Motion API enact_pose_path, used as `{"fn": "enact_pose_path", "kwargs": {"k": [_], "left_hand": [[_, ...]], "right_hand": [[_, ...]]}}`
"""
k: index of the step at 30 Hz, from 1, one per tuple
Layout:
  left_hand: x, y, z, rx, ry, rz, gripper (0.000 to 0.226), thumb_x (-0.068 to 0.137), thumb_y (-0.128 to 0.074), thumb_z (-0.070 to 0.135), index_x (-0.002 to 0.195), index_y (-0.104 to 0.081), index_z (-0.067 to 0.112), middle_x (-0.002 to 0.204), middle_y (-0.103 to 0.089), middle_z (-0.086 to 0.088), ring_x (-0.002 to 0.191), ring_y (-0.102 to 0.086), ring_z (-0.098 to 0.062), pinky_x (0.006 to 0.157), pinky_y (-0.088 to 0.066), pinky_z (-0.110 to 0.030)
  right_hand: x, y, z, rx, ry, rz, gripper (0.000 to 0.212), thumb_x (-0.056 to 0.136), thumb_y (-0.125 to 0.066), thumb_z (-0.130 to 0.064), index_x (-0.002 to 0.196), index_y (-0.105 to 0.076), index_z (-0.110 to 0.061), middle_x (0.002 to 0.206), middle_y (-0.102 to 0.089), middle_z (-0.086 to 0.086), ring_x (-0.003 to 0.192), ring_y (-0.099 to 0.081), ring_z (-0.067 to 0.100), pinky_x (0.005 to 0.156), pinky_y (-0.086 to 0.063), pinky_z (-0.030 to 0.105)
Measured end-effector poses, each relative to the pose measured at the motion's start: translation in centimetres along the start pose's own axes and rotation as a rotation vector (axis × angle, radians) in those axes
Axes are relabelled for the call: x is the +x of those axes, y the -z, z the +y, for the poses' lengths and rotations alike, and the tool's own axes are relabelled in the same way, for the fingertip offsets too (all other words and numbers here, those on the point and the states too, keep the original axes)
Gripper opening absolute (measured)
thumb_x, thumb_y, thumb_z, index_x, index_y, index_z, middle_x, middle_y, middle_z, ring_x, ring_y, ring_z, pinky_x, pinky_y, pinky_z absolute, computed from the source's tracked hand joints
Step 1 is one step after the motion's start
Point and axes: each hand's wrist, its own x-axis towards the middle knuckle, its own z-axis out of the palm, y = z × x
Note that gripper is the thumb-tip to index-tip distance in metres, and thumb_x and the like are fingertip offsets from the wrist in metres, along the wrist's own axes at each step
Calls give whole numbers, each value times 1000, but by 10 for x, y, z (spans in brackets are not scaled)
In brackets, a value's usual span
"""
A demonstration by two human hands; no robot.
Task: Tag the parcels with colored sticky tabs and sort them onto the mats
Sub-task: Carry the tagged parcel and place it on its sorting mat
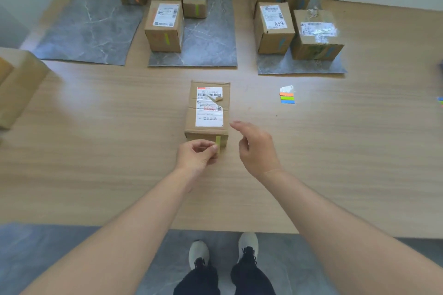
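A cardboard parcel (208, 109) with a white shipping label lies on the wooden table in front of me. A yellow-green sticky tab (218, 142) sits on its near side face. My left hand (197, 155) pinches the tab's lower end against the box with thumb and fingers. My right hand (256, 148) hovers just right of the parcel, fingers loosely spread, holding nothing. A pad of orange, green and blue tabs (287, 97) lies to the right of the parcel.
Three grey mats lie at the back: the left mat (91, 24) has one orange-tagged box, the middle mat (208, 38) several green-tagged boxes, the right mat (299, 66) several blue-tagged boxes. Untagged boxes (19, 86) stand at the left edge.
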Motion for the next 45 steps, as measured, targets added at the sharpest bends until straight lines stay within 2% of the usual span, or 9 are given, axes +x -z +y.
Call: {"fn": "enact_pose_path", "kwargs": {"k": [6, 12, 16, 23, 27, 33, 37, 41, 45], "left_hand": [[18, -5, -13, -3, -8, 42, 11, 87, -72, -2, 78, -73, 5, 68, -67, -11, 63, -58, -23, 66, -56, -34], [33, -8, -16, -63, 12, 77, 7, 84, -74, -3, 79, -73, 1, 65, -67, -10, 56, -57, -21, 62, -54, -32], [37, -7, -18, -38, 24, 63, 11, 84, -74, -2, 75, -74, 5, 62, -67, -7, 54, -56, -19, 59, -51, -30], [53, 42, -18, 216, 123, 173, 13, 63, -62, 24, 58, -75, 24, 63, -73, -5, 67, -72, -26, 75, -62, -42], [59, 70, 3, 23, 144, 283, 19, 90, -54, 11, 75, -67, 12, 68, -63, -7, 72, -63, -26, 74, -54, -35], [56, 65, 34, -63, 106, 53, 38, 99, -43, 35, 127, -66, 21, 127, -63, 2, 117, -56, -16, 99, -44, -34], [51, 47, 36, -139, 130, -80, 40, 104, -29, 39, 112, -66, 26, 112, -69, 11, 104, -61, -9, 85, -44, -25], [42, 43, 46, -107, 81, -81, 42, 104, -28, 38, 95, -67, 27, 81, -71, 20, 82, -56, -6, 77, -41, -23], [29, 51, 71, -80, 44, -87, 39, 103, -31, 40, 103, -67, 26, 90, -68, 16, 80, -55, -10, 80, -42, -24]], "right_hand": [[21, -17, 0, -156, 18, -378, 60, 89, -50, 4, 146, -55, -14, 156, -47, 0, 140, -47, 23, 108, -46, 37], [26, -34, 1, -215, 53, -156, 22, 79, -80, -15, 101, -76, -9, 119, -71, 2, 107, -65, 32, 76, -57, 40], [38, -50, -2, -407, 99, -90, 26, 67, -84, -14, 71, -59, -10, 82, -62, 1, 78, -59, 29, 47, -37, 28], [37, -69, 4, -545, 171, 65, 49, 47, -88, -3, 77, -51, -14, 81, -57, 2, 77, -50, 26, 46, -32, 29], [31, -84, 8, -595, 193, 147, 55, 51, -86, 4, 86, -47, -14, 86, -56, 4, 78, -44, 25, 60, -45, 36], [25, -58, 2, 85, -82, 244, 19, 95, -72, -28, 105, -66, -12, 109, -60, -2, 100, -57, 15, 83, -50, 28], [19, -61, -22, 474, -588, 110, 27, 107, -45, -35, 117, -67, -23, 113, -68, -16, 107, -61, 7, 83, -43, 6], [19, -64, -42, 566, -661, 131, 30, 106, -42, -35, 103, -68, -18, 100, -72, -12, 101, -63, 13, 88, -48, 28], [27, -47, -62, 570, -645, 146, 25, 104, -42, -33, 96, -65, -28, 94, -68, -21, 92, -60, -5, 82, -44, 17]]}}
